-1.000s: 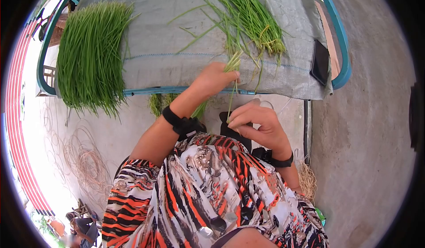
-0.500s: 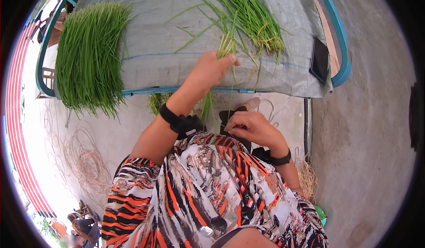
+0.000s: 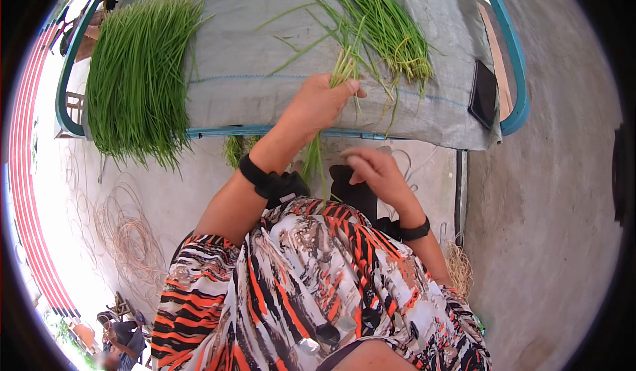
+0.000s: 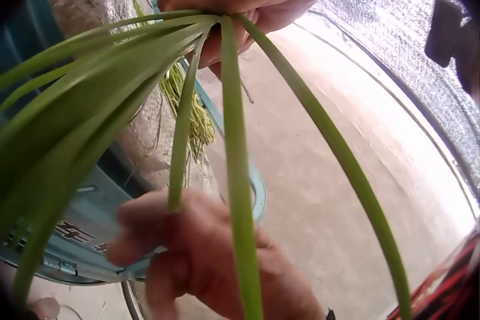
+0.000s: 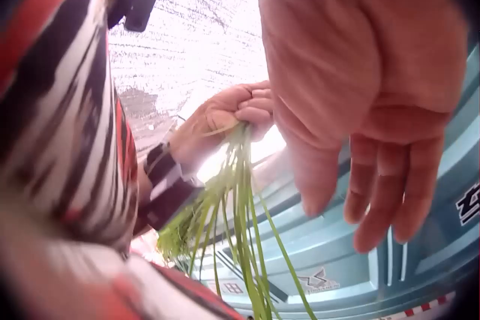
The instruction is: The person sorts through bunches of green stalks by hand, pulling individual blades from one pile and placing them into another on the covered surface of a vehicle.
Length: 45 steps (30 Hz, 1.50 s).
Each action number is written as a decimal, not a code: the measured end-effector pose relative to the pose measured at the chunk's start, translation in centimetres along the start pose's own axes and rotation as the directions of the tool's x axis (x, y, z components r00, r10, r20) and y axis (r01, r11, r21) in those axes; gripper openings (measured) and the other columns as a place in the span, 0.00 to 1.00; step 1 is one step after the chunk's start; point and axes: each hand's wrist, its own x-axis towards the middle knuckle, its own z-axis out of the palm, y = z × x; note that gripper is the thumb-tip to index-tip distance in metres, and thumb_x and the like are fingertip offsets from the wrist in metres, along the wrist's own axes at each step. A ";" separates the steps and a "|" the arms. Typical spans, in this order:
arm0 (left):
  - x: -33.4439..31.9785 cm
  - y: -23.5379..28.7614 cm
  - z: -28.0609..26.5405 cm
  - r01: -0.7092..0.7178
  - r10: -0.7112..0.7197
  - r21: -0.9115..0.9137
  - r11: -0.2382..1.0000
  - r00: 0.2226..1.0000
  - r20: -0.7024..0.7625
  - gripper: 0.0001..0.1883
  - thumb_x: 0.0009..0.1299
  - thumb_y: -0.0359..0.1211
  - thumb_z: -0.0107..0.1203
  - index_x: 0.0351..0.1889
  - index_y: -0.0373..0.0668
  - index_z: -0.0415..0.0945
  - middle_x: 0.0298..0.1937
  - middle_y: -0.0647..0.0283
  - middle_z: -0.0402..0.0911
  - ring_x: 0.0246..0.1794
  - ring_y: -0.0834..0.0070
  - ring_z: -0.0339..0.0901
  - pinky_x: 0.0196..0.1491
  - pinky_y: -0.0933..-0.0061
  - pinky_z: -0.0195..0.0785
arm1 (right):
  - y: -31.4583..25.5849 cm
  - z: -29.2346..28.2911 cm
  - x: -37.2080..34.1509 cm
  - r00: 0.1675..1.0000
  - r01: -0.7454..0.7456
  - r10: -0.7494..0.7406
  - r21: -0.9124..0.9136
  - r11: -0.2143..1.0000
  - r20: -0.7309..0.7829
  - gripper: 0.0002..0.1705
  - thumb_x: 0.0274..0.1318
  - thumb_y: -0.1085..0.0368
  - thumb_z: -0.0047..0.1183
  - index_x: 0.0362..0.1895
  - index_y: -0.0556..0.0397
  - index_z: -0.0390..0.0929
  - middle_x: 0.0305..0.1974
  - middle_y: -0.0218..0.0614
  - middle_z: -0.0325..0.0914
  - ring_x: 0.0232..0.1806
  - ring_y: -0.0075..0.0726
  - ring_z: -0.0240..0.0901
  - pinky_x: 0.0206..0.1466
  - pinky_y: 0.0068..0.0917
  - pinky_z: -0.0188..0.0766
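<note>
My left hand grips a small bunch of green stalks near their pale ends, above the front edge of the covered surface. The long leaves hang below that fist in the right wrist view. My right hand is lower and to the right, apart from the bunch, its fingers loosely bent with nothing seen between them. In the right wrist view the right hand has its fingers extended downward. A looser pile of stalks lies just beyond the left hand.
A thick, even row of green stalks lies at the left of the grey sheet. A black phone rests at the right, inside the blue rail. Coiled twine is on the floor at left.
The left hand has moved slightly up and away from the right one. My right hand has let go of the thin strand it pinched, and its fingers have loosened.
</note>
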 end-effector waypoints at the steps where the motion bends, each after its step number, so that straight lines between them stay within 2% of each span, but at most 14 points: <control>1: 0.0 -0.1 0.0 0.001 -0.001 0.010 1.000 1.000 0.004 0.14 0.73 0.39 0.50 0.38 0.36 0.78 0.14 0.81 0.54 0.11 0.91 0.47 0.14 0.82 0.38 | -1.4 -0.6 0.2 0.988 -0.154 0.151 0.214 0.965 0.032 0.17 0.66 0.57 0.45 0.46 0.57 0.76 0.31 0.35 0.79 0.24 0.29 0.74 0.32 0.20 0.71; 4: 0.1 -0.3 0.3 -0.002 0.002 0.057 0.998 1.000 0.015 0.15 0.73 0.40 0.49 0.38 0.37 0.78 0.14 0.81 0.55 0.11 0.90 0.48 0.14 0.82 0.39 | -4.2 -1.6 1.1 0.996 -0.068 0.083 0.381 0.922 -0.024 0.25 0.69 0.51 0.37 0.44 0.61 0.75 0.32 0.36 0.80 0.21 0.25 0.73 0.29 0.19 0.70; 7: 0.2 -0.8 0.6 -0.022 0.021 0.094 0.995 1.000 0.017 0.15 0.73 0.41 0.49 0.38 0.38 0.78 0.14 0.81 0.56 0.12 0.90 0.48 0.15 0.82 0.39 | -6.0 -1.5 2.3 0.982 -0.157 0.188 0.463 0.872 -0.020 0.25 0.69 0.49 0.37 0.39 0.59 0.75 0.27 0.35 0.78 0.21 0.26 0.72 0.28 0.21 0.71; 10: 0.2 -1.2 0.8 -0.054 0.053 0.049 0.997 0.998 0.034 0.15 0.73 0.42 0.50 0.39 0.40 0.77 0.14 0.81 0.56 0.13 0.91 0.48 0.16 0.82 0.40 | -4.9 -0.5 3.4 0.985 -0.108 0.167 0.595 0.796 -0.044 0.22 0.68 0.51 0.37 0.32 0.56 0.72 0.23 0.34 0.74 0.20 0.27 0.70 0.26 0.23 0.70; 13: -0.3 -0.6 0.9 -0.054 0.056 -0.038 0.998 0.997 0.050 0.14 0.73 0.42 0.50 0.39 0.41 0.76 0.15 0.81 0.56 0.13 0.91 0.48 0.16 0.83 0.39 | -4.1 -0.7 3.3 0.993 -0.062 0.111 0.676 0.734 -0.030 0.17 0.65 0.54 0.41 0.32 0.53 0.72 0.23 0.31 0.73 0.21 0.24 0.69 0.28 0.22 0.70; 16: -0.4 -0.4 0.4 -0.057 0.064 -0.137 0.989 0.997 0.050 0.14 0.74 0.43 0.49 0.40 0.41 0.75 0.15 0.81 0.54 0.13 0.91 0.47 0.15 0.84 0.38 | -3.2 -1.4 2.7 0.997 -0.083 0.061 0.624 0.777 0.056 0.15 0.63 0.55 0.41 0.31 0.52 0.70 0.23 0.31 0.72 0.21 0.24 0.68 0.28 0.20 0.69; 19: -0.1 0.3 -0.2 -0.075 0.086 -0.219 0.973 0.995 0.045 0.14 0.74 0.42 0.49 0.40 0.40 0.75 0.15 0.81 0.53 0.13 0.91 0.48 0.15 0.85 0.38 | -2.1 -1.3 1.6 0.971 -0.238 0.155 0.636 0.734 0.184 0.11 0.61 0.60 0.46 0.39 0.54 0.72 0.25 0.29 0.72 0.22 0.22 0.67 0.28 0.18 0.67; 22: -0.6 0.9 -0.5 -0.060 0.083 -0.217 0.974 0.992 0.098 0.14 0.74 0.41 0.48 0.40 0.40 0.74 0.15 0.81 0.53 0.13 0.91 0.48 0.14 0.85 0.38 | -3.2 -0.6 1.2 0.991 -0.084 0.120 0.436 0.896 -0.055 0.15 0.56 0.68 0.53 0.49 0.53 0.72 0.28 0.26 0.72 0.23 0.18 0.65 0.29 0.16 0.65; 26: -0.5 0.9 -0.4 -0.006 0.046 -0.268 0.963 0.989 0.142 0.13 0.74 0.41 0.48 0.39 0.40 0.74 0.16 0.80 0.55 0.13 0.91 0.49 0.14 0.86 0.40 | -4.3 -1.4 1.8 0.943 0.167 -0.043 0.357 0.919 -0.331 0.27 0.49 0.76 0.59 0.55 0.50 0.71 0.35 0.26 0.72 0.25 0.16 0.61 0.30 0.15 0.62; 29: -0.5 0.4 0.0 0.063 -0.004 -0.320 0.945 0.983 0.182 0.13 0.74 0.40 0.48 0.39 0.40 0.74 0.15 0.80 0.55 0.12 0.90 0.49 0.14 0.84 0.41 | -5.6 -1.6 3.3 0.858 0.338 -0.348 -0.095 0.936 -0.379 0.23 0.48 0.77 0.58 0.51 0.49 0.77 0.35 0.28 0.72 0.26 0.18 0.63 0.31 0.16 0.63; 32: -0.3 -0.3 0.7 0.101 -0.019 -0.366 0.925 0.975 0.222 0.14 0.74 0.41 0.48 0.39 0.39 0.74 0.15 0.79 0.55 0.12 0.90 0.49 0.14 0.83 0.41 | -5.5 -2.0 4.7 0.751 0.479 -0.553 -0.279 0.833 -0.362 0.18 0.49 0.77 0.58 0.45 0.48 0.81 0.35 0.29 0.71 0.27 0.19 0.66 0.32 0.16 0.64; 35: -0.7 -0.6 0.5 0.070 -0.007 -0.332 0.941 0.982 0.188 0.14 0.74 0.42 0.49 0.37 0.41 0.73 0.15 0.80 0.56 0.12 0.90 0.50 0.14 0.84 0.42 | -5.7 -2.0 4.9 0.753 0.385 -0.464 -0.260 0.885 -0.465 0.12 0.52 0.76 0.56 0.41 0.51 0.82 0.36 0.30 0.72 0.29 0.20 0.67 0.33 0.16 0.65; 39: -1.6 0.4 -0.2 -0.023 0.052 -0.285 0.958 0.994 0.093 0.16 0.74 0.44 0.48 0.39 0.40 0.75 0.17 0.77 0.59 0.14 0.89 0.52 0.16 0.84 0.45 | -8.1 -2.6 4.1 0.731 0.407 -0.406 -0.126 0.904 -0.549 0.11 0.55 0.75 0.54 0.44 0.55 0.80 0.36 0.28 0.73 0.29 0.18 0.67 0.32 0.14 0.64; 45: -2.2 0.8 1.1 -0.394 0.405 -0.153 0.906 0.913 0.053 0.21 0.75 0.45 0.46 0.49 0.36 0.77 0.28 0.70 0.72 0.23 0.85 0.65 0.28 0.82 0.56 | -12.0 -2.0 3.2 0.854 0.340 -0.231 0.164 0.926 -0.467 0.10 0.56 0.73 0.56 0.44 0.56 0.77 0.31 0.25 0.73 0.28 0.13 0.65 0.29 0.13 0.62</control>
